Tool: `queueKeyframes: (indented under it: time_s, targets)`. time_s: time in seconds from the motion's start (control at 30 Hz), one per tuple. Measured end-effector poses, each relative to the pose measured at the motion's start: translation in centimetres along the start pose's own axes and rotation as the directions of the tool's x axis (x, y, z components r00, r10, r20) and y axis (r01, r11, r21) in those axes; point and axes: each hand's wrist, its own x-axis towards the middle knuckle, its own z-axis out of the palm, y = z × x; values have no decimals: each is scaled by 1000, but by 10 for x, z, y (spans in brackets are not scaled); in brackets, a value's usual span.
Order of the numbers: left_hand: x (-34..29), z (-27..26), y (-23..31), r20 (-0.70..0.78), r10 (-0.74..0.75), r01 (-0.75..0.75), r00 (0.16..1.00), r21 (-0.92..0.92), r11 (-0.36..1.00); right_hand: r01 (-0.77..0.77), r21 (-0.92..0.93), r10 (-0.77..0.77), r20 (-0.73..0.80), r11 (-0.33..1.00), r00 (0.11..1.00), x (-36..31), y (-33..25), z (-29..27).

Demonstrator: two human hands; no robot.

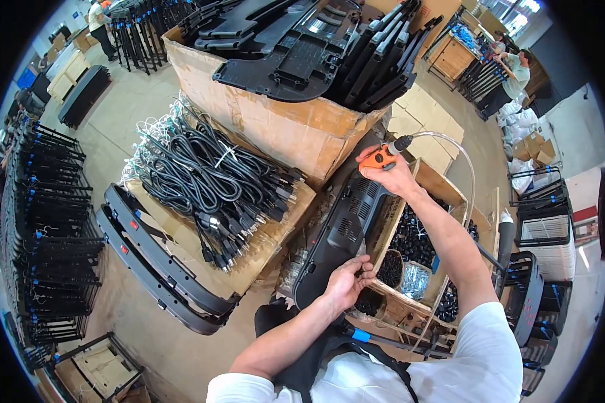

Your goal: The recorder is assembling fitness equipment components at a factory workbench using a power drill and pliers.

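My right hand (398, 178) is wrapped round an orange and black air tool (378, 158) above the far end of a long black plastic housing (346, 228). From the tool's black fitting, a clear hose (474, 161) curves away to the right. The tool's working tip is hidden. My left hand (346, 285) is beside the housing's near end, close to the wooden parts bin (381, 252). Its fingers are curled together, and whatever they hold is too small to make out. Vent slots and a raised box shape mark the housing's upper face.
Bundled black power cables (202, 168) lie on a cardboard-topped stand to the left, above curved grey frames (158, 269). A large carton (269, 121) of black plastic panels stands ahead. The bin holds small black parts and bagged silver screws (415, 281). Two people work at the far right.
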Motion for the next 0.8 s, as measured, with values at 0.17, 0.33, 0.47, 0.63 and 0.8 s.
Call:
queueKeyframes:
  time_s: [0.17,0.33,0.47,0.63,0.8]
  targets:
    - [-20,-1,3,-46,6,-8,999,-41,999,24,-26,-24,-7,999,1000,-1,6,4]
    - [-31,-13,5,-37,35,-35,999,-5,999,-25,-2,25,-22,1000,999,-5,-4,13]
    - [-32,-21,3,-17,49,-48,999,62,997,-6,134,14,-56,991,998,-7,11,13]
    - [-33,-28,7,7,91,-91,996,104,990,138,246,-61,-295,959,954,-66,-2,12]
    - [-31,-20,4,38,20,-29,999,240,970,119,291,28,-452,949,891,-183,-31,10]
